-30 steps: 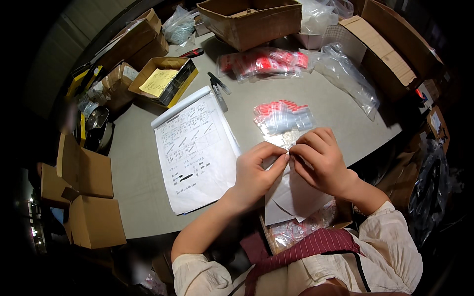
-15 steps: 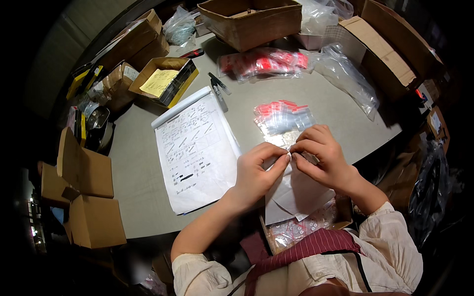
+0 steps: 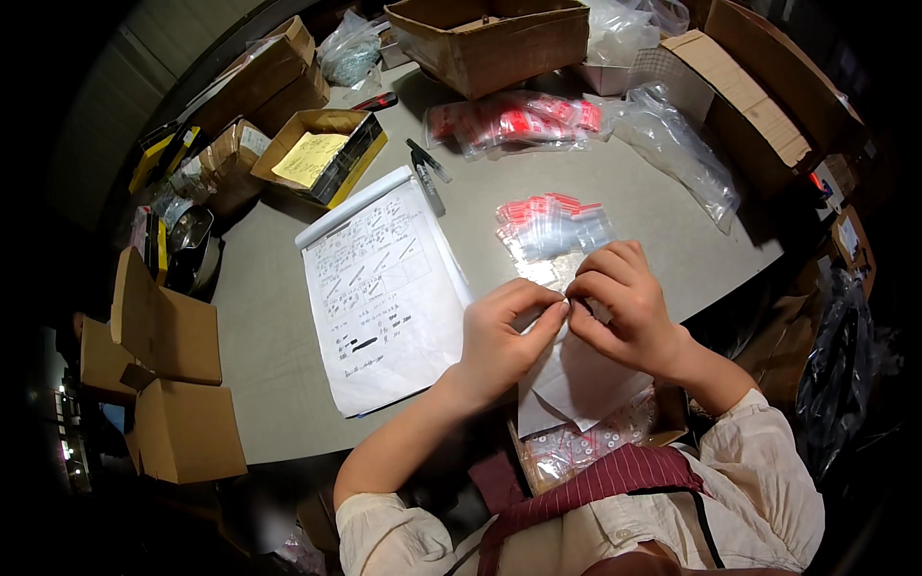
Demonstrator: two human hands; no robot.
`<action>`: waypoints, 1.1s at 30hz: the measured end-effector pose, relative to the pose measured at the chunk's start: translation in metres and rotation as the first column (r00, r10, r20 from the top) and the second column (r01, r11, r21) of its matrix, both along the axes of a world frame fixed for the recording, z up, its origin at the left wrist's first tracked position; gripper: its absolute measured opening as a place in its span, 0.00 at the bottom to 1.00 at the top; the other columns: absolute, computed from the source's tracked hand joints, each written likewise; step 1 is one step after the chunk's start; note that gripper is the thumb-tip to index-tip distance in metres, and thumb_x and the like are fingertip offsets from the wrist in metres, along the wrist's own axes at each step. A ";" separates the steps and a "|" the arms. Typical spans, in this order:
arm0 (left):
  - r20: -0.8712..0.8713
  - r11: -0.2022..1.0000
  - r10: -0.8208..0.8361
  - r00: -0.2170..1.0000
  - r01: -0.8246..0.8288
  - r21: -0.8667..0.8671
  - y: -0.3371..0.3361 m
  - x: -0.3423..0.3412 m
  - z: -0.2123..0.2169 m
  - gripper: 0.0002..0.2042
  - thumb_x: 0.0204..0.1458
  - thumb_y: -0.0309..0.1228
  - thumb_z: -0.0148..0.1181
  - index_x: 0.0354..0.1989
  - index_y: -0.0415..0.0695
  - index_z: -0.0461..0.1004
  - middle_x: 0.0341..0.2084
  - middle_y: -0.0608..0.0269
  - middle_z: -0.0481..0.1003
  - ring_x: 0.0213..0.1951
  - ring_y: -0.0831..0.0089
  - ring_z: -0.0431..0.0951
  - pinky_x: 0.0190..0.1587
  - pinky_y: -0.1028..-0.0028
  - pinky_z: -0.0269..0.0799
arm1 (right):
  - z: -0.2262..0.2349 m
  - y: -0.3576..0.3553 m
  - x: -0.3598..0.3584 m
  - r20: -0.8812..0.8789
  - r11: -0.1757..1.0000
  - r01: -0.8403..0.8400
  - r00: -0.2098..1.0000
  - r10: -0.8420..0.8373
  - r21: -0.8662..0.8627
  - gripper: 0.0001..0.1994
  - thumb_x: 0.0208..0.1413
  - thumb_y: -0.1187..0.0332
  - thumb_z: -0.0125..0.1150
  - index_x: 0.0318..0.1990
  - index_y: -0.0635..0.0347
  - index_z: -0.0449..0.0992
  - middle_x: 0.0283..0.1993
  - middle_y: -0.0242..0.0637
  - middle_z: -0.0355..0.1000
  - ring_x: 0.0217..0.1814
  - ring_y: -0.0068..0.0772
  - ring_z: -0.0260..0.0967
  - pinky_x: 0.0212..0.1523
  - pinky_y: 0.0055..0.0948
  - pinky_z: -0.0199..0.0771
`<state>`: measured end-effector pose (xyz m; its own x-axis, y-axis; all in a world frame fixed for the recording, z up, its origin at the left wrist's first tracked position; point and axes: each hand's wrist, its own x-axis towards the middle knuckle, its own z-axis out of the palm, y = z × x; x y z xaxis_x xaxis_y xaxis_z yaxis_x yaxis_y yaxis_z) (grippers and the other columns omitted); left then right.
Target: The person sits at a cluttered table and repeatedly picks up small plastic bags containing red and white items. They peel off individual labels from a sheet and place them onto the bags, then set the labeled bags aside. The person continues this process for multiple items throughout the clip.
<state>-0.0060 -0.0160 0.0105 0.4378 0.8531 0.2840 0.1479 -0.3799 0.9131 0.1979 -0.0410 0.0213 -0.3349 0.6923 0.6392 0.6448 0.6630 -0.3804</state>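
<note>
My left hand (image 3: 506,334) and my right hand (image 3: 626,309) meet fingertip to fingertip over the table's front edge. Both are closed in a pinch on something small and pale, mostly hidden by the fingers. Just beyond them lies a fanned stack of small clear zip bags (image 3: 562,228) with red strips. Below the hands, white paper sheets (image 3: 584,386) cover part of a cardboard box (image 3: 669,422). Clear plastic bags (image 3: 588,449) holding small white ring-like pieces show at the box's near side.
A notepad (image 3: 396,307) with handwriting lies left of my hands, two markers (image 3: 427,178) beside it. Farther back are a yellow-black box (image 3: 355,173), red-and-clear bag bundles (image 3: 519,123), a large clear bag (image 3: 684,158) and a brown carton (image 3: 490,53). An open carton (image 3: 187,422) stands at left.
Both hands stay pinched together in nearly the same place, with only slight finger movement. The rest of the view shifts very slightly.
</note>
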 end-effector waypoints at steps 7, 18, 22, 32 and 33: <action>0.011 0.999 0.009 1.000 -0.009 -0.053 0.001 -0.001 0.001 0.05 0.57 0.25 0.66 0.37 0.35 0.82 0.32 0.59 0.82 0.36 0.74 0.80 0.42 0.74 0.74 | 0.002 -0.001 0.005 -0.075 0.995 -0.037 0.997 0.030 -0.095 0.08 0.47 0.73 0.67 0.36 0.58 0.78 0.38 0.36 0.73 0.42 0.41 0.69 0.49 0.38 0.64; -0.037 1.000 0.015 0.999 -0.016 -0.024 0.001 -0.002 0.002 0.05 0.56 0.25 0.67 0.37 0.35 0.82 0.32 0.58 0.82 0.35 0.73 0.80 0.41 0.74 0.75 | 0.002 0.002 -0.001 -0.029 1.000 -0.015 0.999 0.015 -0.016 0.08 0.45 0.71 0.68 0.34 0.59 0.76 0.36 0.38 0.70 0.40 0.43 0.67 0.47 0.39 0.63; 0.023 1.000 0.007 1.000 -0.007 -0.015 -0.001 0.000 0.001 0.05 0.56 0.25 0.67 0.37 0.35 0.83 0.32 0.58 0.82 0.35 0.73 0.80 0.41 0.74 0.75 | -0.001 0.004 0.000 -0.025 1.000 -0.012 1.000 0.012 -0.026 0.09 0.45 0.71 0.68 0.34 0.60 0.77 0.37 0.38 0.71 0.41 0.43 0.68 0.48 0.38 0.64; 0.064 0.989 0.010 0.998 -0.001 -0.147 0.004 -0.003 0.001 0.04 0.59 0.24 0.66 0.38 0.36 0.82 0.34 0.64 0.80 0.38 0.80 0.78 0.43 0.78 0.72 | 0.008 -0.003 0.003 -0.050 0.999 0.024 0.998 -0.026 -0.042 0.11 0.46 0.74 0.70 0.40 0.59 0.79 0.40 0.39 0.74 0.44 0.44 0.71 0.48 0.39 0.69; 0.063 0.989 0.010 0.998 0.000 -0.150 0.004 -0.003 0.001 0.04 0.59 0.24 0.66 0.38 0.36 0.82 0.34 0.64 0.80 0.38 0.80 0.78 0.43 0.78 0.72 | 0.009 -0.003 0.003 -0.027 1.000 0.028 0.999 -0.028 -0.009 0.12 0.46 0.74 0.71 0.40 0.59 0.79 0.40 0.38 0.74 0.43 0.43 0.70 0.48 0.39 0.68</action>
<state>-0.0091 -0.0117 0.0111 0.4189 0.8901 0.1795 0.0893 -0.2371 0.9674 0.2012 -0.0443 0.0305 -0.2981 0.7069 0.6414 0.6524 0.6414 -0.4037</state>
